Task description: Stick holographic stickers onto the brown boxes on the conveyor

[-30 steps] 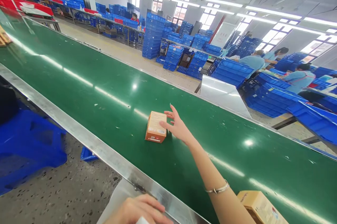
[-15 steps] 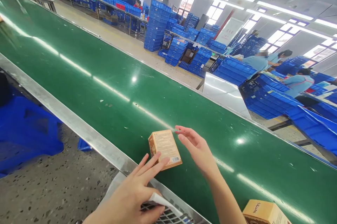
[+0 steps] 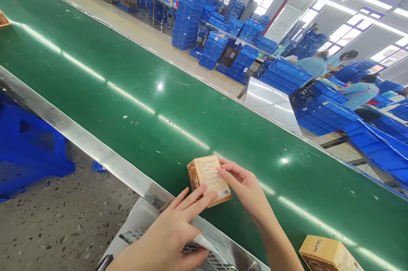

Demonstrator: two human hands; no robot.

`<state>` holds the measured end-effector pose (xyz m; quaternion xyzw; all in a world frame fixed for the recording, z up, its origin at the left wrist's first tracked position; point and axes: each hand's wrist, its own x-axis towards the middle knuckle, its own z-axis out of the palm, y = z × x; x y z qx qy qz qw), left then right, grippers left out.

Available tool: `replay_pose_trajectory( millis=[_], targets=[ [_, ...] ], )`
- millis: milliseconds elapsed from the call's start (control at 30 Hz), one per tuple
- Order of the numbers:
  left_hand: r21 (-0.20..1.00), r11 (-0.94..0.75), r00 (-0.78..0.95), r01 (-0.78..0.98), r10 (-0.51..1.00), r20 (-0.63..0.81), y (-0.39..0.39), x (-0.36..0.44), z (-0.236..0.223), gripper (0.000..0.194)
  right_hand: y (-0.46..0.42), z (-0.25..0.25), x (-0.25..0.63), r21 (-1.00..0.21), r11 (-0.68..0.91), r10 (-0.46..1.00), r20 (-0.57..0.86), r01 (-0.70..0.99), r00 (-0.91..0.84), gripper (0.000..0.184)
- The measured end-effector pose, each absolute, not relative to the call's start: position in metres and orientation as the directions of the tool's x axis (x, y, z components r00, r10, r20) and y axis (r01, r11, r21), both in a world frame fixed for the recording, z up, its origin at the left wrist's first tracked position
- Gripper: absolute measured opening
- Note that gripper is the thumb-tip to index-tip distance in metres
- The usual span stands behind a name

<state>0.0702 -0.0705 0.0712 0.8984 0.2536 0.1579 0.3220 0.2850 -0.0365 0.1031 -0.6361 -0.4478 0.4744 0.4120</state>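
Note:
A small tan carton [image 3: 208,179] with printed text and a barcode sits at the near edge of the green conveyor belt [image 3: 134,92]. My right hand [image 3: 247,192] grips its right side, thumb and fingers on the top face. My left hand [image 3: 172,237] pins a white printed sheet [image 3: 140,228] against the steel rail with its lower fingers, while its outstretched fingers touch the carton's near corner. A second tan carton [image 3: 328,255] lies on the belt at the lower right.
A steel rail [image 3: 79,139] borders the belt's near side. Blue crates [image 3: 28,152] stand on the floor at left. Beyond the belt are stacks of blue crates [image 3: 188,16], a metal chute [image 3: 270,107] and seated people in light blue [image 3: 360,92].
My right hand has pulled the carton from mid-belt to the near edge. My left hand has come up with the sheet and its fingers now touch the carton.

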Motion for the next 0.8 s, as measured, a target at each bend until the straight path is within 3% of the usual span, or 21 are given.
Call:
replay_pose_trajectory(
  millis=[367, 500, 633, 800],
  targets=[
    [0.650, -0.653, 0.876, 0.389, 0.480, -0.041, -0.071, 0.091, 0.088, 0.005, -0.053, 0.099, 0.301, -0.935, -0.229, 0.967, -0.185, 0.272, 0.177, 0.042],
    [0.669, -0.633, 0.889, 0.390, 0.448, -0.094, -0.072, 0.097, 0.093, 0.011, -0.060, 0.101, 0.302, -0.900, -0.213, 0.966, -0.134, 0.381, 0.223, 0.039],
    [0.703, -0.602, 0.892, 0.377, 0.441, -0.101, -0.073, 0.103, 0.095, 0.022, -0.070, 0.104, 0.298, -0.759, -0.192, 0.950, 0.015, 0.623, 0.311, 0.036],
    [0.740, -0.581, 0.901, 0.340, 0.427, -0.079, -0.073, 0.109, 0.091, 0.017, -0.080, 0.103, 0.296, -0.562, -0.222, 0.886, 0.226, 0.797, 0.406, 0.042]
  ],
)
